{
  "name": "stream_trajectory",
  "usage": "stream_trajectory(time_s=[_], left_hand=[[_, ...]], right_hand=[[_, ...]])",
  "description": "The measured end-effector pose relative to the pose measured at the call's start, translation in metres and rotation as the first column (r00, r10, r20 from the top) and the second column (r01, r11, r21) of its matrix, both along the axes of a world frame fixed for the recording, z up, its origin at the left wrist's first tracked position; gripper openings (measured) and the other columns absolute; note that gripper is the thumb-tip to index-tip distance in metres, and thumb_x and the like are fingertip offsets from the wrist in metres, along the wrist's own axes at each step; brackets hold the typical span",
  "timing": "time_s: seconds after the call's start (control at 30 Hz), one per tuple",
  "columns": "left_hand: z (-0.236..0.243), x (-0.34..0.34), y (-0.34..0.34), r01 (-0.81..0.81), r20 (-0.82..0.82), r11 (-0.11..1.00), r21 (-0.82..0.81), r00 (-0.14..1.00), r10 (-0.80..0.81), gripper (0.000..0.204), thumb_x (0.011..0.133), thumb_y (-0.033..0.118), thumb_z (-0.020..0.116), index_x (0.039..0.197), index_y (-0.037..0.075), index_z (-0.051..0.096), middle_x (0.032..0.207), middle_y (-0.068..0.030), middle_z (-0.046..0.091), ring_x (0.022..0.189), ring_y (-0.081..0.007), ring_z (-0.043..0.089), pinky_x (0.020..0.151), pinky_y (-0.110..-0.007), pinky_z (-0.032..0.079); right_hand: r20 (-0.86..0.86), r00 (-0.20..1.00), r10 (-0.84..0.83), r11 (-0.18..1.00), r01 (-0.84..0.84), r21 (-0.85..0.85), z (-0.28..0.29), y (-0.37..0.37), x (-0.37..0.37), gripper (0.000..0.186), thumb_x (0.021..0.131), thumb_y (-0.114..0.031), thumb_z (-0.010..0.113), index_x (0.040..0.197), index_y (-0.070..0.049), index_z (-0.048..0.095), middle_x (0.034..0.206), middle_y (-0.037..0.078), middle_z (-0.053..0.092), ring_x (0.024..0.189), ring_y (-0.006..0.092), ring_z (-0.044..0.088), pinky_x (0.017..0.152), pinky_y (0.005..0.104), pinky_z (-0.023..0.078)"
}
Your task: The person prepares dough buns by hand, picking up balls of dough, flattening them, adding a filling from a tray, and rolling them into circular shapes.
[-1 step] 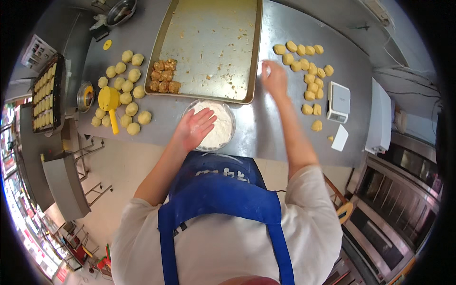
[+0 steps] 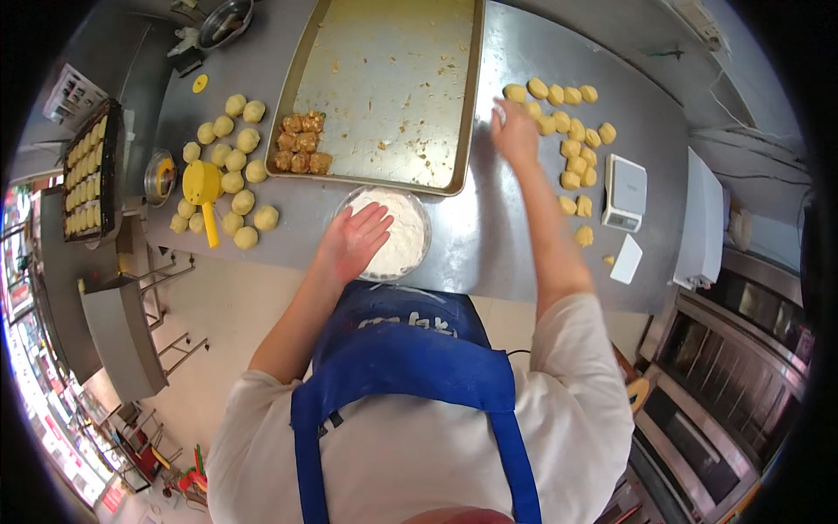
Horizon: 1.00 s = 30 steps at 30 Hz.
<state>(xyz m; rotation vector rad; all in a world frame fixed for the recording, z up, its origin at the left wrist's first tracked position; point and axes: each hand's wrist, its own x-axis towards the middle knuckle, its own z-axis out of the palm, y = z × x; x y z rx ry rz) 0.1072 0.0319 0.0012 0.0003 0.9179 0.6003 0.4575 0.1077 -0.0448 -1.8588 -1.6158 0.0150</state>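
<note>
My left hand (image 2: 353, 240) is palm up with its fingers stretched out and nothing on it. It is over the left side of a round bowl of white flour (image 2: 403, 234) at the table's near edge. Further right, my right hand (image 2: 515, 133) reaches forward beside the loose yellow dough pieces (image 2: 576, 131), thumb and fingers apart, slightly blurred, with nothing visible in it. Between and beyond my hands lies a large metal tray (image 2: 393, 87). Brown lumps of filling (image 2: 301, 144) sit together in its near left corner, and crumbs dot the rest.
Left of the tray are several round pale dough balls (image 2: 234, 160) and a yellow dipper (image 2: 201, 182) with a handle. A small metal bowl (image 2: 160, 175) and a dark pan of shaped pieces (image 2: 90, 170) are farther left. On the right are a white scale (image 2: 625, 188) and a white scraper (image 2: 626, 259).
My right hand has moved a little right, from the tray's right rim toward the yellow dough pieces. My left hand stays palm up by the flour bowl.
</note>
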Motion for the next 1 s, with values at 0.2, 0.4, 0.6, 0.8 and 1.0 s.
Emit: stream_trajectory(time_s=[0.2, 0.4, 0.6, 0.8, 1.0], left_hand=[[0.009, 0.006, -0.046, -0.237, 0.119, 0.971, -0.042, 0.963, 0.241, 0.047, 0.099, 0.033, 0.039, 0.132, 0.0, 0.045, 0.133, -0.0143, 0.053, 0.129, -0.0327, 0.045, 0.108, -0.043, 0.036], [0.004, -0.003, -0.059, -0.228, -0.004, 0.973, -0.028, 0.974, 0.228, 0.049, 0.099, 0.033, 0.041, 0.135, 0.0, 0.043, 0.137, -0.0152, 0.049, 0.129, -0.0325, 0.045, 0.108, -0.043, 0.036], [0.002, 0.013, -0.032, -0.044, 0.057, 0.996, 0.075, 0.998, 0.04, 0.055, 0.099, 0.041, 0.039, 0.137, 0.001, 0.041, 0.136, -0.0135, 0.049, 0.128, -0.0297, 0.045, 0.108, -0.043, 0.034], [0.029, -0.003, -0.006, 0.035, 0.181, 0.988, 0.15, 0.982, -0.062, 0.068, 0.096, 0.059, 0.03, 0.136, 0.007, 0.045, 0.13, -0.0094, 0.054, 0.125, -0.0228, 0.049, 0.105, -0.041, 0.037], [0.051, -0.018, -0.03, -0.179, 0.378, 0.94, 0.289, 0.924, 0.06, 0.092, 0.086, 0.077, 0.023, 0.144, 0.006, 0.033, 0.144, -0.008, 0.041, 0.133, -0.0178, 0.038, 0.111, -0.032, 0.029]], right_hand=[[0.475, 0.839, 0.267, 0.915, -0.064, -0.399, -0.055, 0.058, 0.095, 0.025, 0.089, -0.016, 0.051, 0.112, -0.012, 0.061, 0.101, 0.008, 0.062, 0.101, 0.0255, 0.058, 0.083, 0.0394, 0.049], [0.064, 0.997, 0.052, 0.999, -0.052, -0.01, -0.047, 0.028, 0.095, 0.016, 0.087, -0.015, 0.06, 0.099, -0.005, 0.058, 0.096, 0.01, 0.061, 0.091, 0.0297, 0.059, 0.077, 0.0386, 0.05], [-0.707, 0.702, 0.082, 0.996, -0.069, 0.048, 0.046, -0.084, -0.119, 0.028, 0.081, -0.022, 0.073, 0.098, -0.003, 0.062, 0.093, 0.01, 0.067, 0.09, 0.0202, 0.064, 0.083, 0.0318, 0.05], [-0.487, 0.72, 0.494, 0.862, -0.478, 0.168, 0.054, -0.119, -0.216, 0.014, 0.074, -0.015, 0.069, 0.086, -0.008, 0.066, 0.09, 0.008, 0.066, 0.088, 0.0309, 0.06, 0.081, 0.0415, 0.046], [-0.413, 0.697, 0.586, 0.81, -0.498, 0.309, 0.103, -0.11, -0.287, 0.08, 0.088, -0.064, 0.034, 0.137, -0.001, 0.039, 0.14, 0.017, 0.042, 0.132, 0.0358, 0.035, 0.112, 0.0521, 0.016]])
